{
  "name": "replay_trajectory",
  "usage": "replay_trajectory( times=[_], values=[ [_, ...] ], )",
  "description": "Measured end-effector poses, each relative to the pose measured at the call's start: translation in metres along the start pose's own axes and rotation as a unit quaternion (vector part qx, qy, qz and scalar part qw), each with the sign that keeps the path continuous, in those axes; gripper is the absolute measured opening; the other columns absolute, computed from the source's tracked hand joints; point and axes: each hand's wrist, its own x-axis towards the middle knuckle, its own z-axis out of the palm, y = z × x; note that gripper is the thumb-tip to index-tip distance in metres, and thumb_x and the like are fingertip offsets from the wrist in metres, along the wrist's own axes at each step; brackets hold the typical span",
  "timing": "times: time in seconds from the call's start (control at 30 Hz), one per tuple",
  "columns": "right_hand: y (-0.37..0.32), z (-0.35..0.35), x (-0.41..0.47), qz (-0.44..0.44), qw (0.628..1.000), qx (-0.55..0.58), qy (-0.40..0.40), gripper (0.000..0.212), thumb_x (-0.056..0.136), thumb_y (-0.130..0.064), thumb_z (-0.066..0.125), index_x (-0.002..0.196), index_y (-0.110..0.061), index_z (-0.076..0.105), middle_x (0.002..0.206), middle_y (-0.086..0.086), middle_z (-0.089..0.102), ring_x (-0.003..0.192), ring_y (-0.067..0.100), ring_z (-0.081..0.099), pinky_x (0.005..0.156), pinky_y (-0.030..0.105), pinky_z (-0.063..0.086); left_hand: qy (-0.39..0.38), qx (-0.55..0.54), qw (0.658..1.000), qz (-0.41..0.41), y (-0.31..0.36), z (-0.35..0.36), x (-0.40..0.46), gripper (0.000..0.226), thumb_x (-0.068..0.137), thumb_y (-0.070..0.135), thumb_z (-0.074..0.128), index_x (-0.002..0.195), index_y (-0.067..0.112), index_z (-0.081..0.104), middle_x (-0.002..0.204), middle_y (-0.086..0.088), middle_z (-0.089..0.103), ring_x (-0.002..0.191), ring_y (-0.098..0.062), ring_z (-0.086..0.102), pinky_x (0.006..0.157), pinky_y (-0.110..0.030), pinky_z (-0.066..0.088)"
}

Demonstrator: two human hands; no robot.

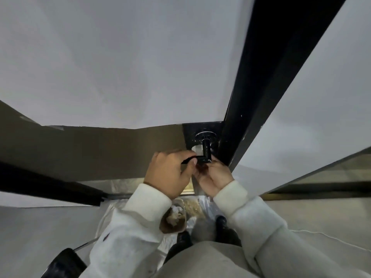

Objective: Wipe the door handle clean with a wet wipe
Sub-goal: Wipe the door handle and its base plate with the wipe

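The black lever door handle (206,152) sticks out from a round rose on the door's dark stile, just right of centre. My left hand (168,173) is closed around the free end of the lever, thumb on top. My right hand (213,177) is curled under the handle's corner, touching it. A pale strip that looks like the wet wipe (197,149) shows behind the handle's neck and runs down between my hands; my right fingers seem to hold it, though the grip itself is hidden.
The door has a white upper panel (130,67) and a brown lower panel (100,149), with a black frame (261,87) to the right. Below on the floor lie crinkled plastic sheeting, a brown bin of crumpled white wipes (174,217), my black shoes (220,221) and a black object (64,263).
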Motion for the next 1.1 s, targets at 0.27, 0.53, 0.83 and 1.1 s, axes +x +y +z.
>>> replay_trajectory(
  times=[0.27,0.53,0.83,1.1],
  values=[
    [0.03,0.024,0.015,-0.076,0.994,0.068,-0.026,0.033,0.103,-0.019,0.049,0.079,-0.012,0.071,0.071,0.005,0.07,0.059,0.014,0.069,0.054,0.025,0.057,-0.034,-0.025,0.998,0.051,-0.013,-0.006,-0.002,0.041,0.088,0.029,0.047,0.125,0.037,0.062,0.113,0.009,0.074,0.104,-0.018,0.067,0.093,-0.045,0.052],
    [0.041,0.024,0.021,-0.125,0.98,0.155,-0.001,0.022,0.099,-0.007,0.052,0.117,-0.001,0.062,0.09,0.012,0.07,0.072,0.018,0.072,0.063,0.027,0.059,-0.046,-0.031,0.996,0.068,-0.018,-0.013,-0.004,0.048,0.085,0.026,0.049,0.13,0.029,0.065,0.118,0.004,0.073,0.106,-0.018,0.067,0.097,-0.038,0.052],
    [0.016,0.002,0.003,-0.336,0.937,-0.015,0.092,0.03,0.093,0.014,0.055,0.105,-0.006,0.075,0.093,0.008,0.078,0.092,0.021,0.074,0.091,0.036,0.059,-0.008,-0.057,0.997,0.056,-0.009,-0.013,-0.006,0.046,0.079,0.008,0.057,0.118,0.028,0.071,0.105,0.003,0.077,0.081,-0.011,0.067,0.09,-0.036,0.056],
    [0.017,-0.004,0.012,-0.486,0.803,-0.266,0.22,0.022,0.086,0.0,0.075,0.107,-0.007,0.077,0.094,-0.008,0.075,0.086,-0.011,0.068,0.083,0.009,0.051,-0.014,-0.051,0.998,0.032,-0.005,-0.013,-0.006,0.047,0.08,0.008,0.055,0.121,0.024,0.071,0.111,0.001,0.075,0.082,-0.015,0.069,0.094,-0.035,0.055]
  ],
)
